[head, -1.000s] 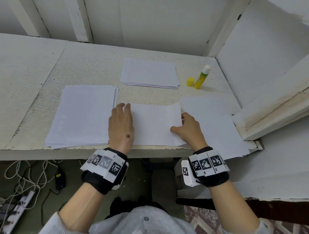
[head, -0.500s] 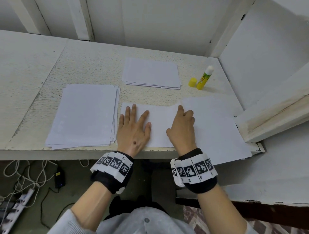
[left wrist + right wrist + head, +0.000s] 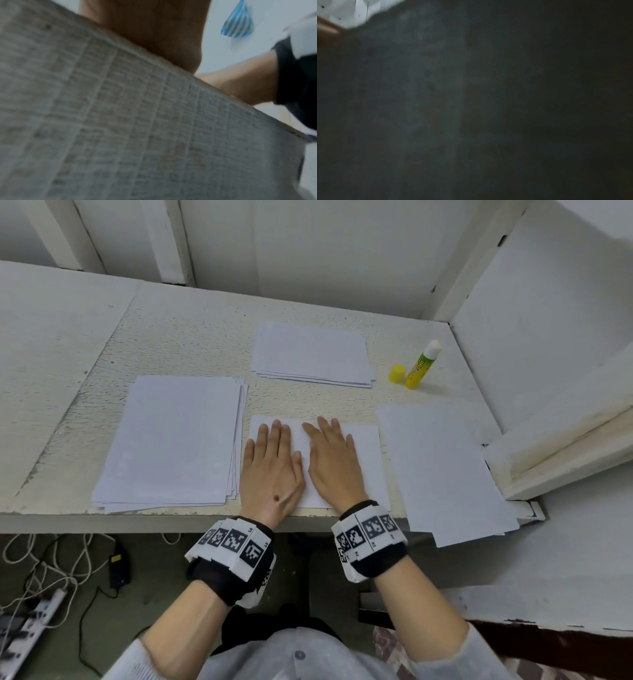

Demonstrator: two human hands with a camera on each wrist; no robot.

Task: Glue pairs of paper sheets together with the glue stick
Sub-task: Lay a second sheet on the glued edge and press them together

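Observation:
A small white sheet (image 3: 366,453) lies at the front middle of the table (image 3: 191,337). My left hand (image 3: 274,463) and my right hand (image 3: 330,460) both lie flat on it, side by side, fingers straight and pressing down. The uncapped yellow glue stick (image 3: 423,364) stands at the back right with its yellow cap (image 3: 396,373) beside it. The left wrist view is blurred, showing the table's edge and my left hand (image 3: 154,27) from below. The right wrist view is almost all dark.
A stack of larger white sheets (image 3: 174,440) lies on the left. A smaller stack (image 3: 311,354) sits at the back middle. Large sheets (image 3: 442,470) on the right overhang the front edge. A white wooden ledge (image 3: 561,446) borders the right. Cables and a power strip (image 3: 34,618) lie on the floor.
My right hand let go of the sheet's right edge and moved left to lie flat on it. My left hand slid from the sheet's left edge onto the paper.

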